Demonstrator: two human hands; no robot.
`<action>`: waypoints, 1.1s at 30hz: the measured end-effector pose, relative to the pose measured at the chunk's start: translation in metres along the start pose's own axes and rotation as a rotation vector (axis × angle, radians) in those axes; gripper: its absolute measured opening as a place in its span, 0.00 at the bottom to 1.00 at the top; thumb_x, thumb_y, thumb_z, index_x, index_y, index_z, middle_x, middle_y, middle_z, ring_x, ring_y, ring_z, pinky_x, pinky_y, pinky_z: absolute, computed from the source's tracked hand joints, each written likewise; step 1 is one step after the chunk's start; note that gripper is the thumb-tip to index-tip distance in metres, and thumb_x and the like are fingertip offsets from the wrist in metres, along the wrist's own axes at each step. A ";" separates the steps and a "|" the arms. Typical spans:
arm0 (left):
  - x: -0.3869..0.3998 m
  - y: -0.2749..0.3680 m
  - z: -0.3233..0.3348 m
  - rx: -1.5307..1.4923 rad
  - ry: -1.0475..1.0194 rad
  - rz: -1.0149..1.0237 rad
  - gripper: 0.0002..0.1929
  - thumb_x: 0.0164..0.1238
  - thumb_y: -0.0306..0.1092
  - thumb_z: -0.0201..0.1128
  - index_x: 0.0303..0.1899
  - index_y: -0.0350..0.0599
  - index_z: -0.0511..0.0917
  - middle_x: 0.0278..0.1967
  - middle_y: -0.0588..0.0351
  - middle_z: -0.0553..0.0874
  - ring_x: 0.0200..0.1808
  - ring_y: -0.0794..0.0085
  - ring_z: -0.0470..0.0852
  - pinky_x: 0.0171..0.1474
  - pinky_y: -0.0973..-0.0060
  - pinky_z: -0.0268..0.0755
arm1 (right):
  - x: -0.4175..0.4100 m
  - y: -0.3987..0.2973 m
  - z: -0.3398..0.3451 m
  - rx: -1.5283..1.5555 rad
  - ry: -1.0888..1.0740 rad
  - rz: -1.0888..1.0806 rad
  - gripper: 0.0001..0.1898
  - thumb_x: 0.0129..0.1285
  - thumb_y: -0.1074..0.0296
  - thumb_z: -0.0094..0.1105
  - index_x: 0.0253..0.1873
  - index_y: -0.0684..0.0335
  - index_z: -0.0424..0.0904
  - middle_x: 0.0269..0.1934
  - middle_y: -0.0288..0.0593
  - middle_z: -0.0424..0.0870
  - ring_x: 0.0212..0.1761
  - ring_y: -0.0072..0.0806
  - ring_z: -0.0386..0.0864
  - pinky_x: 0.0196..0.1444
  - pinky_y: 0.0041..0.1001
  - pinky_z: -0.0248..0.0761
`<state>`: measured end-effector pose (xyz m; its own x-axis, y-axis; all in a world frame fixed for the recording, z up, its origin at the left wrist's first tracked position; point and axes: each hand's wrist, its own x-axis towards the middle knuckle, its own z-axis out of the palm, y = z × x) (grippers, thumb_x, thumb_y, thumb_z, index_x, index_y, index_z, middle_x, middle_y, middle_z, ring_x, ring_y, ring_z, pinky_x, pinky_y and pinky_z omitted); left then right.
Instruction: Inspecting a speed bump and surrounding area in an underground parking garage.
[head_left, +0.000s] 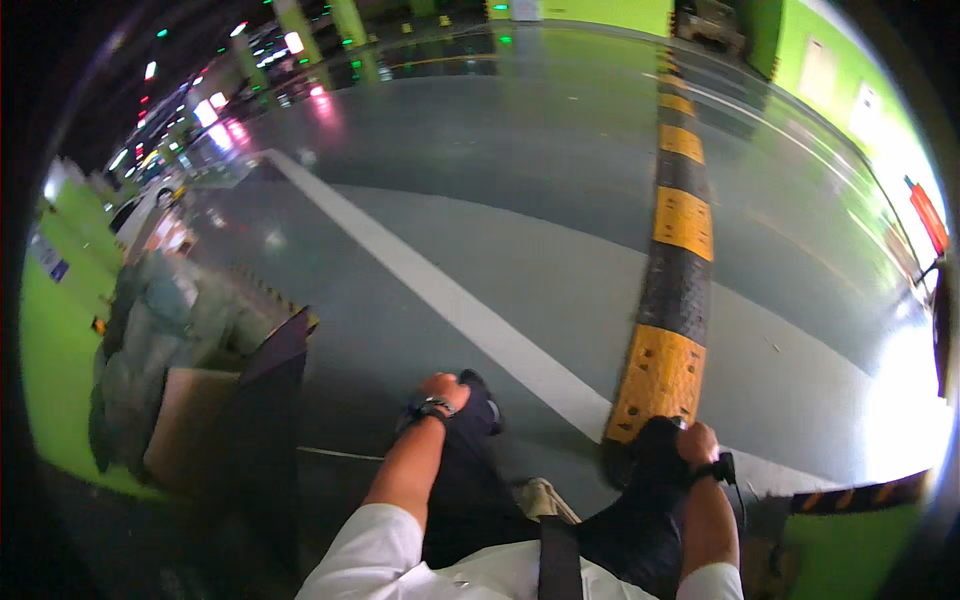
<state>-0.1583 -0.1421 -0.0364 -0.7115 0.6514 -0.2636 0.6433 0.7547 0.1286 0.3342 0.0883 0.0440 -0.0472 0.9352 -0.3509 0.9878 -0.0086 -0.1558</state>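
Observation:
My left hand (445, 390) is at my left knee, its fingers curled; whether it holds anything is hidden. A bracelet and a dark band (436, 409) circle that wrist. My right hand (698, 444) is beside my right knee, fingers curled, with nothing plainly visible in it. A black strap with a small black device (724, 469) and a thin cable is on the right wrist. My legs wear dark trousers (480, 465), and a dark shoe (484, 401) shows beyond the left knee. A dark strap (560, 559) runs down my white shirt (480, 570).
A yellow-and-black speed bump (684, 217) runs away from my right knee across the grey garage floor (450, 217). A white line (427, 285) crosses diagonally. Large grey bags (165, 315) and a cardboard box (191, 405) stand at left by a green wall (67, 360). Green pillars stand farther off.

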 end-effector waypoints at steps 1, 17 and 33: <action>-0.005 -0.002 -0.003 -0.022 0.006 -0.054 0.23 0.54 0.49 0.58 0.47 0.47 0.85 0.48 0.43 0.85 0.52 0.48 0.82 0.57 0.55 0.74 | -0.002 0.000 0.002 0.045 0.009 -0.024 0.19 0.60 0.57 0.53 0.46 0.65 0.84 0.47 0.59 0.84 0.52 0.54 0.81 0.55 0.45 0.75; -0.022 0.015 -0.025 0.013 -0.096 -0.250 0.43 0.59 0.47 0.53 0.77 0.61 0.46 0.56 0.42 0.82 0.55 0.46 0.82 0.68 0.53 0.64 | 0.028 0.032 0.041 0.009 0.134 -0.281 0.15 0.58 0.60 0.58 0.33 0.70 0.84 0.37 0.62 0.85 0.43 0.57 0.82 0.49 0.46 0.76; -0.022 0.013 -0.031 -0.043 -0.153 -0.204 0.38 0.60 0.47 0.54 0.73 0.52 0.57 0.51 0.39 0.84 0.52 0.46 0.83 0.58 0.54 0.73 | 0.029 0.028 0.037 -0.043 0.057 -0.252 0.17 0.59 0.61 0.54 0.38 0.72 0.83 0.41 0.65 0.84 0.47 0.59 0.82 0.53 0.47 0.75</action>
<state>-0.1427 -0.1440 0.0004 -0.7722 0.4684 -0.4293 0.4761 0.8740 0.0973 0.3552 0.1022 -0.0047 -0.2855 0.9244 -0.2529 0.9513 0.2413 -0.1918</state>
